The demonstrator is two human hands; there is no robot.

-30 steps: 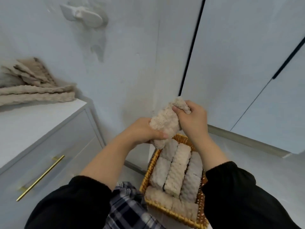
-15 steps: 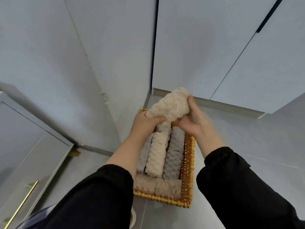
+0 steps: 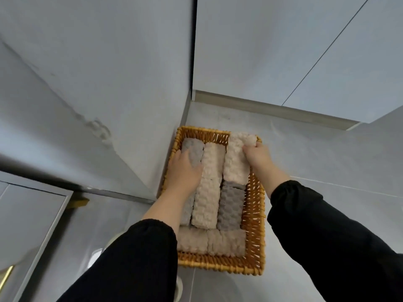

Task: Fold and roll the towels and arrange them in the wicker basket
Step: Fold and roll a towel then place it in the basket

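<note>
Observer: Where's the left hand (image 3: 183,171)?
Operator: Flat on the grey roll (image 3: 193,149), bracing it. On my right hand (image 3: 259,155) the fingers (image 3: 250,147) pinch the cream towel (image 3: 236,162), far right in the wicker basket (image 3: 254,214); I'd seat it level before releasing.

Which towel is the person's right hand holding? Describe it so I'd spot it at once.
Find the wicker basket on the floor by the wall corner. In its far right corner lies a cream roll, gripped at its far end by the right hand. Unlike the other rolls, it sits higher and its end overlaps the rim.
</note>
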